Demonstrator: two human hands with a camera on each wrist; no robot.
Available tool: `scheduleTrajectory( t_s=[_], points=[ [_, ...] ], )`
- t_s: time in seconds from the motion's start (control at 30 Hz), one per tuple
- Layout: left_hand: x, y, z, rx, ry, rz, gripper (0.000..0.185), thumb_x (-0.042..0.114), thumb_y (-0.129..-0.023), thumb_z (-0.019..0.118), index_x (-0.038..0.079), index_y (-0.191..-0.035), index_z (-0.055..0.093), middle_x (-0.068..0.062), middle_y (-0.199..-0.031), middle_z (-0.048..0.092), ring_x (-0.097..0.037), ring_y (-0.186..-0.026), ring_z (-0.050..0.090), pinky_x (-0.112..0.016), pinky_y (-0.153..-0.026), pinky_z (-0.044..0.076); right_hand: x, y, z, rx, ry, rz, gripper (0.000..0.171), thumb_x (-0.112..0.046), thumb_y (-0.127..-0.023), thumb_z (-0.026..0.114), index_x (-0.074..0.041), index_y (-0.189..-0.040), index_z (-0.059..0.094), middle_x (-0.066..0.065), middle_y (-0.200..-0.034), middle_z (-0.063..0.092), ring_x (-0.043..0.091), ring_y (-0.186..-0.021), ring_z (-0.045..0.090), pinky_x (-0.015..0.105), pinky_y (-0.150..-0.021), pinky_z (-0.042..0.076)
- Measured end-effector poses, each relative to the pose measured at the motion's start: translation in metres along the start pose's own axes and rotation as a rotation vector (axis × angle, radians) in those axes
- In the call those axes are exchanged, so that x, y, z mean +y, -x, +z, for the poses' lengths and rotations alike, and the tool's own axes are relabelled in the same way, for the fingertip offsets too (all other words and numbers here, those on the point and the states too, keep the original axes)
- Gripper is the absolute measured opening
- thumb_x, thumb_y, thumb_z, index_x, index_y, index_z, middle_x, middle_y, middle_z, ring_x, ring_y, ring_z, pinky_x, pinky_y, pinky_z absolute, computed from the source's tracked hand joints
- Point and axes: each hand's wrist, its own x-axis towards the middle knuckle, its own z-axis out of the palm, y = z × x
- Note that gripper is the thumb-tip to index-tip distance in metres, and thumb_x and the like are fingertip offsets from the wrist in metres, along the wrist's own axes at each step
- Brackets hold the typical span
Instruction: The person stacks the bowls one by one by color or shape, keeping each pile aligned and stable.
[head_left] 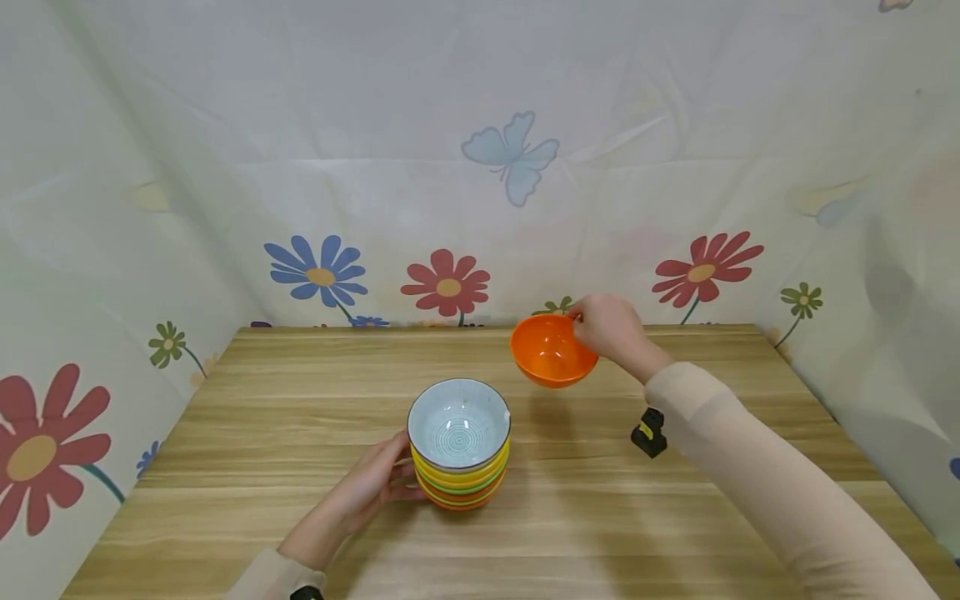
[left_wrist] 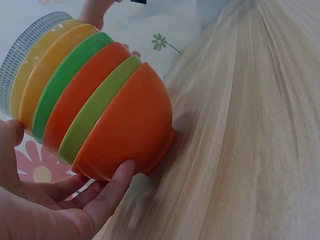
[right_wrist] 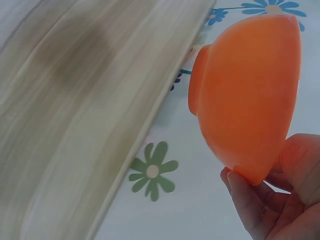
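Note:
A stack of several nested bowls point(head_left: 460, 487) stands upright on the wooden table. Its top bowl point(head_left: 459, 425) is pale blue-grey with a dark rim and ring pattern inside; yellow, green and orange bowls sit beneath. My left hand point(head_left: 367, 483) rests against the stack's left side, thumb by the yellow bowls and fingers spread along the lowest orange bowl point(left_wrist: 132, 117). Beyond the stack to the right, my right hand point(head_left: 611, 329) pinches a separate orange bowl point(head_left: 551, 354) by its rim, thumb and fingers on either side. That bowl hangs above the table, its mouth tilted toward me.
The wood-grain table point(head_left: 322, 367) ends at a flowered cloth backdrop point(head_left: 375, 192), which also rises at both sides. A small black device point(head_left: 649, 433) with a yellow mark shows beside my right forearm sleeve.

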Motion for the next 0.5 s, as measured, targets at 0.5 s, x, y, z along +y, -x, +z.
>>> scheduleTrajectory(
  t_s=[0.5],
  points=[
    [-0.001, 0.000, -0.001, -0.011, 0.000, 0.002, 0.070, 0.055, -0.091, 0.043, -0.003, -0.130, 0.043, -0.012, -0.117, 0.056, -0.021, -0.101, 0.060, -0.043, -0.082, 0.053, -0.027, 0.001, -0.014, 0.023, -0.013, -0.047, 0.022, -0.006, -0.084, 0.055, -0.001, -0.097, 0.072, 0.015, -0.091, 0.069, 0.021, -0.062, 0.057, 0.025, -0.054, 0.051]
  ],
)
